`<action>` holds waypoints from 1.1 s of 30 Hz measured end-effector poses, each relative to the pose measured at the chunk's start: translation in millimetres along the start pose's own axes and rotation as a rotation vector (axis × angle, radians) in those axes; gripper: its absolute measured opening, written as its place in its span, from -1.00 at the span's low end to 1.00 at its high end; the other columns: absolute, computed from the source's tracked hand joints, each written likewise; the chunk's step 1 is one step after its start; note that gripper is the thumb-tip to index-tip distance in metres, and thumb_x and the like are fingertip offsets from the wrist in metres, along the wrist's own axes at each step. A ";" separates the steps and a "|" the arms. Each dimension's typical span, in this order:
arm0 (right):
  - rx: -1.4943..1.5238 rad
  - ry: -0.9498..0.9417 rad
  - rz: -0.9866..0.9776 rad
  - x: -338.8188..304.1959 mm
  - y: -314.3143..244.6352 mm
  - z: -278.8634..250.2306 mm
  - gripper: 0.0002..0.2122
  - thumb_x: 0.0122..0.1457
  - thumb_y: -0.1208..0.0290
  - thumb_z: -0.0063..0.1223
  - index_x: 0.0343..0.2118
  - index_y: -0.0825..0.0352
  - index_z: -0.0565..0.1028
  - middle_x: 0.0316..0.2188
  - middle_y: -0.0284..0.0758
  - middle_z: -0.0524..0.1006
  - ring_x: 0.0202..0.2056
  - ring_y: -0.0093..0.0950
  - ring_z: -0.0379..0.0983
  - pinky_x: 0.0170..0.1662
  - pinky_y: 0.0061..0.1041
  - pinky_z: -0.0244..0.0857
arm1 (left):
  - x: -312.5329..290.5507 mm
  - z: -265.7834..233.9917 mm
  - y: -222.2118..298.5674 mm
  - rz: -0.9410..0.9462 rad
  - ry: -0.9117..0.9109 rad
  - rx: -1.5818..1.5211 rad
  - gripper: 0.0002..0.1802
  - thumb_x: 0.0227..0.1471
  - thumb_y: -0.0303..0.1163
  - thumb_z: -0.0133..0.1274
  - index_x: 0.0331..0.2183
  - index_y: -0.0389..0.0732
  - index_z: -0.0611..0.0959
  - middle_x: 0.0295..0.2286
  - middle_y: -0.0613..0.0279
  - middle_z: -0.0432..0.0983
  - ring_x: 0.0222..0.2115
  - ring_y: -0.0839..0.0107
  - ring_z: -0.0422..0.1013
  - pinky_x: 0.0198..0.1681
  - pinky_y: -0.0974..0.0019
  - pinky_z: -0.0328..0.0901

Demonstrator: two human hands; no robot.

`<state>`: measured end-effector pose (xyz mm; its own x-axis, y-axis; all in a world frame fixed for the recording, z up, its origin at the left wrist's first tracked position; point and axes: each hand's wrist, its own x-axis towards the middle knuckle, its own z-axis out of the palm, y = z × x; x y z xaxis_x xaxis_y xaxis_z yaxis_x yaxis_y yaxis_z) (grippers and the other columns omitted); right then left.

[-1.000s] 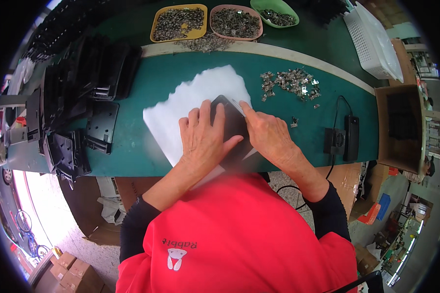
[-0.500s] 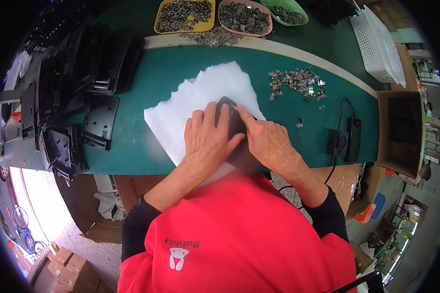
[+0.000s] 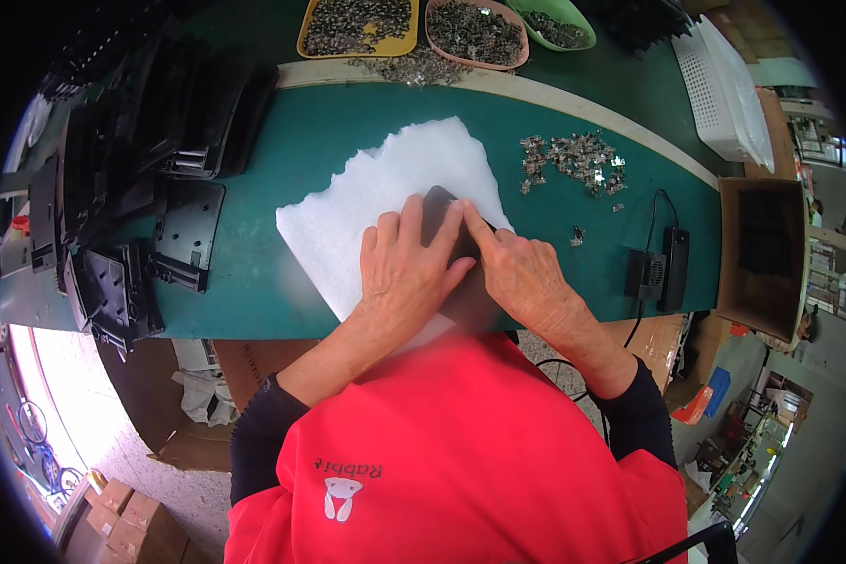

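A dark, smooth panel with rounded corners lies at a slant on a torn-edged white foam sheet. My left hand rests flat on the panel, fingers spread and thumb pointing right, its index fingertip near the panel's upper right edge. From the right, my right hand presses its stretched index finger against that same edge, close to the left index fingertip. Its other fingers are curled along the panel's right side, and its thumb is hidden. Whether a small part sits under the fingertips cannot be made out.
Small metal clips lie loose at the right. Yellow, pink and green trays of small parts stand behind a pale strip. Black panels are stacked left. A black corded device and cardboard box are right.
My left index finger has shifted right, toward the right index fingertip at the panel's edge. The right hand has moved slightly right. The panel and foam stay nearly in place.
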<state>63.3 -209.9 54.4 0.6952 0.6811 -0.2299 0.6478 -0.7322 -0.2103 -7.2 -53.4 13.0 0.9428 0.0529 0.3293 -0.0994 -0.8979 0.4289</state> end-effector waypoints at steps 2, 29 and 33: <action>0.032 0.010 -0.011 -1.0 1.7 1.3 -0.43 0.12 0.58 -0.06 0.26 0.31 0.25 -0.50 -0.13 0.54 -0.50 -0.12 0.54 -0.42 -0.20 0.43 | -1.2 1.1 -0.8 -0.003 0.000 -0.015 -0.19 -0.31 -0.21 0.39 0.07 -0.02 0.51 -0.06 0.07 0.32 -0.31 0.20 0.26 -0.31 0.19 0.15; 0.130 -0.063 0.117 3.7 -14.9 -2.2 -0.47 0.16 0.54 -0.12 0.25 0.36 0.22 -0.49 -0.08 0.54 -0.44 -0.05 0.54 -0.37 -0.12 0.43 | -1.6 7.4 -3.9 0.005 -0.002 -0.004 -0.20 -0.29 -0.19 0.36 0.07 -0.09 0.51 -0.02 0.01 0.31 -0.29 0.20 0.25 -0.29 0.20 0.15; 0.139 -0.017 0.030 2.3 -1.7 1.5 -0.47 0.15 0.54 -0.15 0.24 0.36 0.23 -0.49 -0.10 0.54 -0.47 -0.08 0.54 -0.41 -0.12 0.44 | -1.6 6.8 -5.3 0.012 -0.003 -0.030 -0.20 -0.29 -0.19 0.36 0.08 -0.10 0.51 -0.02 0.00 0.31 -0.28 0.20 0.26 -0.28 0.20 0.16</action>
<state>63.3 -207.1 52.8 0.7077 0.6594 -0.2537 0.5763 -0.7465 -0.3326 -6.0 -51.7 4.4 0.9423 0.0404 0.3322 -0.1206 -0.8850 0.4497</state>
